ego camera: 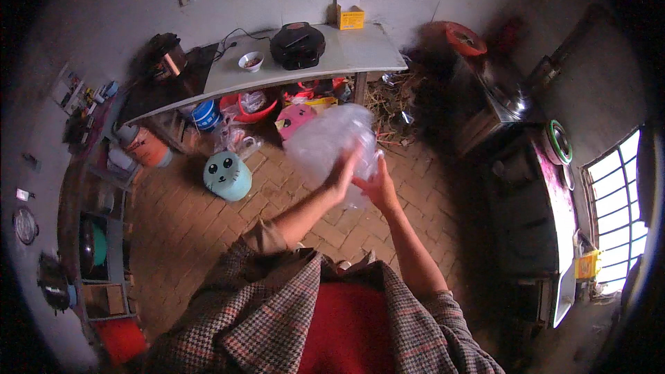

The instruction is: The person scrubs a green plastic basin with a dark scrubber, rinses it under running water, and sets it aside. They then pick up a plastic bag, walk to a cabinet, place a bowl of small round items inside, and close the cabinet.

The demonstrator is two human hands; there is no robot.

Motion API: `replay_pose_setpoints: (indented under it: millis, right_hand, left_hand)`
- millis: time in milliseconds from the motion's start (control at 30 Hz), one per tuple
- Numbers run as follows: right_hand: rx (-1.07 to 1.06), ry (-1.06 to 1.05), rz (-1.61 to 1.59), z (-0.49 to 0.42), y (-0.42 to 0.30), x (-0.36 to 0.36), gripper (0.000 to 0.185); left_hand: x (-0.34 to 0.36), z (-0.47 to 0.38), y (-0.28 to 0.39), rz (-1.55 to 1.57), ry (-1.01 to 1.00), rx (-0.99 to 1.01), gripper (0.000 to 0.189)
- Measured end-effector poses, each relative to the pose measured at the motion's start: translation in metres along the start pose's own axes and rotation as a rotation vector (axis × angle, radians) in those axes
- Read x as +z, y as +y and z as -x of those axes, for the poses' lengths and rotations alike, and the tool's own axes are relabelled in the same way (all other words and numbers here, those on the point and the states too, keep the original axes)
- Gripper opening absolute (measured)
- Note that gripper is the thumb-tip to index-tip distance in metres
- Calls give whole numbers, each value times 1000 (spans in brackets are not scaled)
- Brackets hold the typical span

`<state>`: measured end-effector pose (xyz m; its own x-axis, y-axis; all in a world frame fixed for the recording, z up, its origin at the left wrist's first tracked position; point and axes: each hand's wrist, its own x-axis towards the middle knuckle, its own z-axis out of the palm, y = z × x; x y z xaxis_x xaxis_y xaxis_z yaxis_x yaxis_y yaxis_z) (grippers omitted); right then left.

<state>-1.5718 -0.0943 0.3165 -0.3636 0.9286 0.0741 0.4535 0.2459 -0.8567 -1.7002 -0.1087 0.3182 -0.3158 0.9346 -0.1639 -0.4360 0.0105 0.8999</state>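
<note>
A clear, crumpled plastic bag (330,137), puffed out and blurred, is held up in front of me above the brick floor. My left hand (344,174) presses against its near side with the fingers pointing up. On the bag's right edge, my right hand (378,182) grips the plastic between thumb and fingers. Part of the bag hides the left fingertips' far side. Beyond it stand a pink stool with a cartoon face (296,120) and, to the left, a light blue round stool with a cat face (227,175).
A long table (343,54) along the wall bears a black electric griddle (297,47), a white bowl (251,62) and a yellow box (350,18). Red basins and bags lie beneath. Shelves (106,317) line the left; a stove with a pot (511,104) and a counter stand right.
</note>
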Motion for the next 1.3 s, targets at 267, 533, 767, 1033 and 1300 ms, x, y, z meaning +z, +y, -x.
replay_pose_setpoints:
  millis: [267, 533, 767, 1033, 1300]
  right_hand:
    - [104, 271, -66, 34, 48, -84, 14]
    - [251, 383, -344, 52, 68, -120, 22]
    - [341, 117, -640, 48, 125, -115, 29]
    - [82, 238, -91, 43, 89, -90, 19]
    - [415, 126, -760, 42, 69, -75, 15]
  left_hand:
    - [23, 116, 79, -1043, -278, 1158, 53]
    - [-1, 30, 30, -1206, -205, 425, 42]
    - [-57, -7, -20, -562, -182, -478, 32]
    - [-2, 27, 26, -154, -61, -145, 39]
    - [-12, 7, -47, -590, 29, 357, 30]
